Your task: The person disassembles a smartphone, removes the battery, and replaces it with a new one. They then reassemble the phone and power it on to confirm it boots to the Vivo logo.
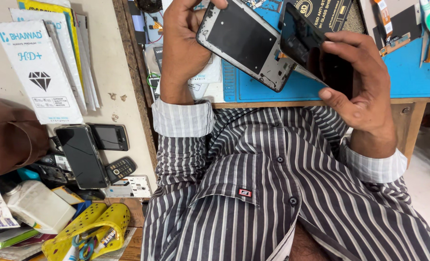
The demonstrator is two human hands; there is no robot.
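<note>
Phone frame [244, 41], at the top middle of the picture, sits pinched in the left hand [181, 53]; the right hand [357, 82] has its fingers closed on a dark glass screen [304, 46]. Both look light, stiff and fragile, so their edges seem the safest grip. Open room lies over the blue mat [408, 72].
</note>
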